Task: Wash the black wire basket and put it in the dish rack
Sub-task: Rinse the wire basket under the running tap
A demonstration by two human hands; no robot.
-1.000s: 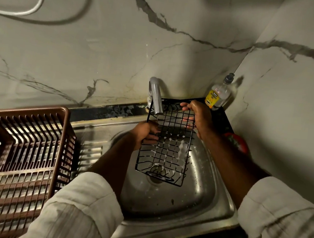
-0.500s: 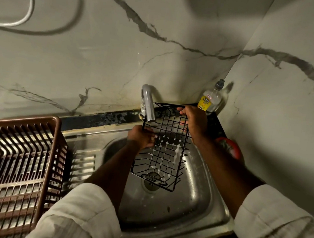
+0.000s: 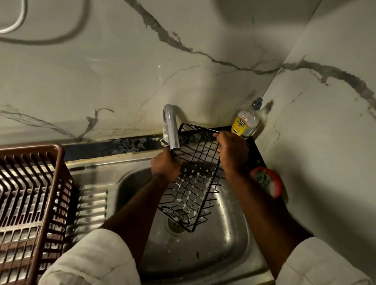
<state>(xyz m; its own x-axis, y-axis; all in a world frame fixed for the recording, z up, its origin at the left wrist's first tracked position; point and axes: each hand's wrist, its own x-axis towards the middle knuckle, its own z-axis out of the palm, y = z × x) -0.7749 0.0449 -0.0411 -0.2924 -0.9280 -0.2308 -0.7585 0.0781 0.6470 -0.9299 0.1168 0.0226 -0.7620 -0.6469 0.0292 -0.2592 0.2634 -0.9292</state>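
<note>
The black wire basket point(image 3: 192, 183) hangs tilted over the steel sink point(image 3: 229, 255), its far end up by the tap point(image 3: 171, 129) and its near end above the drain. Soap film fills some of its lower squares. My right hand point(image 3: 232, 153) grips the basket's far right rim. My left hand point(image 3: 165, 166) holds the left rim just below the tap's spout. The brown plastic dish rack point(image 3: 18, 195) stands on the drainboard to the left of the sink, apart from the basket.
A dishwash gel bottle point(image 3: 245, 122) stands in the back right corner. A red and green scrubber point(image 3: 267, 181) lies on the dark counter right of the sink. Marble walls close in behind and on the right. A white hose point(image 3: 21, 14) hangs at upper left.
The basket and both hands have shifted a little up and left toward the tap. My left hand now sits right under the spout. Both grips are unchanged.
</note>
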